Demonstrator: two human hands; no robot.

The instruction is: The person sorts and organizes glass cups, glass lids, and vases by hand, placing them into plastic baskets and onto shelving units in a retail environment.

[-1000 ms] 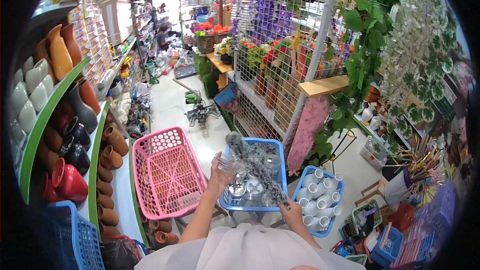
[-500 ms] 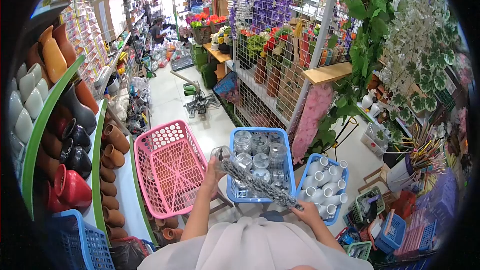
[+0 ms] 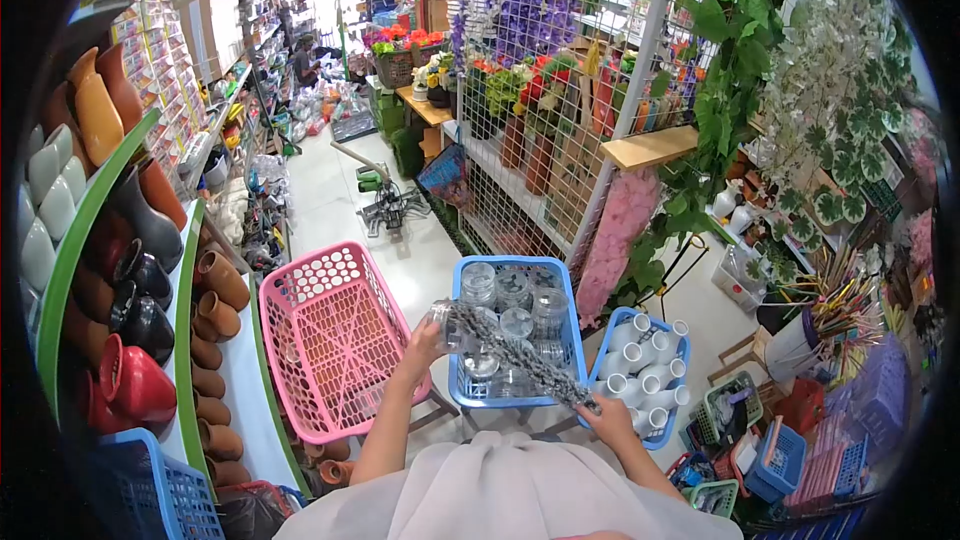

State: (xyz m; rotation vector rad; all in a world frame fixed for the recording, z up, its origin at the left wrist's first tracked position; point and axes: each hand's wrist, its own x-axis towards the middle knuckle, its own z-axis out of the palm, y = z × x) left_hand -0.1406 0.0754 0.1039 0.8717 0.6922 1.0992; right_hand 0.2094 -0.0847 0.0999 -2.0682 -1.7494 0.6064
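Observation:
My left hand (image 3: pixel 426 340) is wrapped round a clear glass jar (image 3: pixel 442 320), between the pink basket and the blue basket. In my right hand (image 3: pixel 608 418) is the lower end of a long grey fuzzy duster (image 3: pixel 530 365). The duster slants over the blue basket (image 3: pixel 464 380), and its upper end meets the jar; whether it is inside the mouth is hard to tell. Several glass jars (image 3: pixel 515 323) stand in that basket. To the left lies the pink basket (image 3: pixel 285 380), with nothing in it.
White vases (image 3: pixel 640 392) fill a smaller blue basket (image 3: pixel 598 365) at the right. Shelves of clay pots (image 3: pixel 225 312) and a red vase (image 3: pixel 137 380) line the left. A wire grid (image 3: pixel 520 130) stands ahead. Far back, a person (image 3: pixel 304 62) is near plastic bags.
The jar and my left hand have shifted slightly right and down, and the duster's upper end now sits closer to the jar. The view has moved a little.

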